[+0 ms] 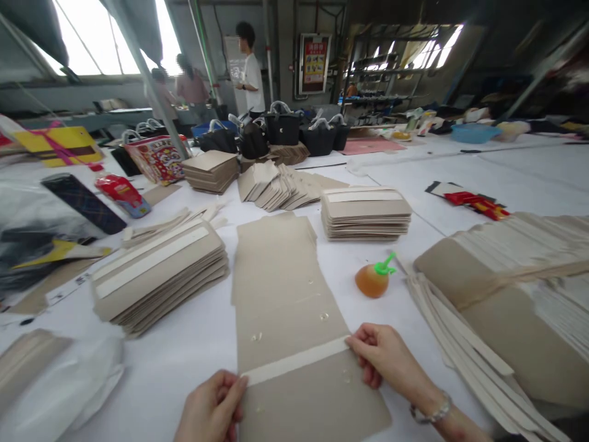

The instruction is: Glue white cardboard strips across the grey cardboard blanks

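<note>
At the frame's bottom, the left hand [212,408] and right hand [384,356] pinch a white strip [294,361] seemingly half-pressed across the cardboard sheet [288,307], its glue dots [322,317] above uncovered.

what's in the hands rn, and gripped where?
Both hands press a white strip onto the flat cardboard sheet: left hand at its left end, right hand at its right end. Pinched by fingertips, not lifted.
</note>
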`<action>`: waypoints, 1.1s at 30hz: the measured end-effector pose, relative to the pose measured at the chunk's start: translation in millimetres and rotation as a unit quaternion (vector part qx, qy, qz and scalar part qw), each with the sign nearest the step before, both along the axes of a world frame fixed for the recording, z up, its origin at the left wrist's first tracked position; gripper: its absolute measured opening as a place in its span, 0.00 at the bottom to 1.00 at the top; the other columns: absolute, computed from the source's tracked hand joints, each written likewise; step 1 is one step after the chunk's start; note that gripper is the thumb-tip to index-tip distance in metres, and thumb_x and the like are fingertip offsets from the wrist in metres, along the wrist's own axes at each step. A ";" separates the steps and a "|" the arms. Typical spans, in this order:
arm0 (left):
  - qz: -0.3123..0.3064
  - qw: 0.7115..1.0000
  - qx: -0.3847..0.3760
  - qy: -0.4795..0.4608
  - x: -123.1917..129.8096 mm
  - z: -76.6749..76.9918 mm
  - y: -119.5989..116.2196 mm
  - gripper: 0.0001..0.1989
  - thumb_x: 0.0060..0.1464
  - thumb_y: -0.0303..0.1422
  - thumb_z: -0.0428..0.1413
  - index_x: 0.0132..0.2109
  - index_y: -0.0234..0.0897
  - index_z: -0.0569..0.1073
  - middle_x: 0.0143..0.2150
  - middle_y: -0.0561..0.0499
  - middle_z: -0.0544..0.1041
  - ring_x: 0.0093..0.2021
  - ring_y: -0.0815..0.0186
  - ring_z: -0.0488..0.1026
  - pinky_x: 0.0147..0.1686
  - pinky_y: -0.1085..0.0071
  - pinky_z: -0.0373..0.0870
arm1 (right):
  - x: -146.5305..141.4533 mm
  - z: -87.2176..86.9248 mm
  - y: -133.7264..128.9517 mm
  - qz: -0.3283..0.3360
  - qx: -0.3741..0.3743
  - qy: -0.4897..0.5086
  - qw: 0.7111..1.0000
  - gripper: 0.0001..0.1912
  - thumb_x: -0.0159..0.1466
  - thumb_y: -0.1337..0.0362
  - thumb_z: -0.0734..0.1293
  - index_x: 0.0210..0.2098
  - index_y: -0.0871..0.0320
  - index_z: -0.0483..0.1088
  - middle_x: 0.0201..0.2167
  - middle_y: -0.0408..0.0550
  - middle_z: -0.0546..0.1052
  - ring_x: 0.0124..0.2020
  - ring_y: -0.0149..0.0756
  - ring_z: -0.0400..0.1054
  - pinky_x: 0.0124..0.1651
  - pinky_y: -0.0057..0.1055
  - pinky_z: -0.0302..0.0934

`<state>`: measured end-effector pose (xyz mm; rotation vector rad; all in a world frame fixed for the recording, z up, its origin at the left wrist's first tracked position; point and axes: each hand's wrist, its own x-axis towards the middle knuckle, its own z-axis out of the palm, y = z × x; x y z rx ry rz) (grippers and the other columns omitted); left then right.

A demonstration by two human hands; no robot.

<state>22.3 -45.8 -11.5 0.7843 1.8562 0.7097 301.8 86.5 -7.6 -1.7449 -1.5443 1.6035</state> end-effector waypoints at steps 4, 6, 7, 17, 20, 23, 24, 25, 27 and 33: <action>0.005 1.000 0.007 0.017 2.5 6.4 2.0 0.18 0.50 0.49 0.47 0.28 0.37 0.63 0.16 0.58 0.67 0.12 0.75 0.60 0.11 0.79 0.52 | 2.8 -5.9 2.3 0.023 -0.002 -0.019 1.000 0.15 0.56 0.54 0.62 0.21 0.57 0.60 0.11 0.37 0.68 0.09 0.27 0.63 0.11 0.20 0.55; 0.008 0.999 0.012 0.029 3.1 8.2 2.8 0.17 0.51 0.47 0.47 0.27 0.37 0.63 0.16 0.58 0.67 0.11 0.76 0.59 0.10 0.79 0.52 | 3.6 -6.9 2.7 0.033 -0.004 -0.024 0.999 0.16 0.56 0.52 0.62 0.20 0.57 0.60 0.10 0.38 0.67 0.09 0.27 0.62 0.11 0.20 0.55; 0.007 0.999 0.013 0.033 3.3 8.9 3.0 0.16 0.51 0.46 0.47 0.27 0.37 0.63 0.16 0.59 0.66 0.11 0.76 0.58 0.10 0.79 0.52 | 3.7 -6.7 2.6 0.036 -0.003 -0.026 0.999 0.17 0.56 0.52 0.62 0.20 0.57 0.59 0.09 0.38 0.67 0.09 0.27 0.62 0.11 0.20 0.55; -0.019 0.997 0.017 0.073 5.0 11.4 1.8 0.14 0.53 0.43 0.44 0.27 0.39 0.61 0.15 0.59 0.66 0.11 0.75 0.59 0.11 0.79 0.53 | 1.1 0.4 0.9 0.035 0.000 -0.046 0.998 0.17 0.56 0.51 0.61 0.20 0.56 0.59 0.08 0.39 0.67 0.09 0.26 0.60 0.12 0.20 0.54; -0.033 0.995 0.016 0.097 4.5 11.3 3.5 0.13 0.54 0.42 0.43 0.27 0.39 0.62 0.16 0.59 0.68 0.11 0.74 0.60 0.12 0.78 0.53 | 0.7 -1.4 0.8 0.040 0.003 -0.048 0.998 0.17 0.57 0.51 0.60 0.20 0.56 0.59 0.08 0.39 0.67 0.09 0.27 0.61 0.12 0.20 0.54; -0.042 0.991 0.022 0.128 3.3 13.2 4.6 0.12 0.53 0.40 0.44 0.27 0.40 0.61 0.15 0.59 0.67 0.12 0.73 0.60 0.14 0.76 0.54 | 0.0 -3.2 0.3 0.054 0.013 -0.068 0.996 0.16 0.57 0.51 0.60 0.21 0.55 0.57 0.07 0.39 0.67 0.08 0.27 0.60 0.12 0.20 0.53; -0.043 0.989 0.028 0.141 2.8 14.4 4.7 0.11 0.53 0.40 0.46 0.27 0.40 0.61 0.16 0.59 0.66 0.14 0.72 0.61 0.16 0.75 0.54 | -0.3 -3.4 0.3 0.056 0.023 -0.082 0.995 0.16 0.57 0.51 0.60 0.21 0.54 0.56 0.06 0.37 0.65 0.08 0.27 0.59 0.11 0.20 0.52; -0.043 0.986 0.036 0.154 2.3 15.8 4.8 0.10 0.52 0.39 0.47 0.27 0.40 0.61 0.16 0.60 0.65 0.16 0.72 0.62 0.18 0.75 0.55 | -0.6 -3.1 0.6 0.058 0.037 -0.095 0.993 0.15 0.57 0.51 0.60 0.22 0.54 0.55 0.05 0.36 0.63 0.07 0.27 0.58 0.10 0.20 0.49; -0.043 0.981 0.052 0.181 1.2 18.8 5.3 0.07 0.51 0.37 0.49 0.29 0.40 0.62 0.17 0.61 0.63 0.20 0.71 0.62 0.23 0.75 0.55 | -1.3 -1.8 2.6 0.062 0.060 -0.105 0.991 0.14 0.56 0.53 0.60 0.23 0.53 0.53 0.04 0.32 0.59 0.05 0.27 0.54 0.08 0.19 0.43; -0.083 0.975 0.060 0.196 1.3 24.5 3.2 0.08 0.52 0.38 0.47 0.30 0.41 0.65 0.17 0.61 0.61 0.21 0.70 0.62 0.25 0.73 0.54 | -0.9 9.6 10.1 0.097 0.038 -0.064 0.992 0.12 0.57 0.59 0.60 0.24 0.52 0.50 0.04 0.28 0.55 0.03 0.24 0.49 0.07 0.18 0.34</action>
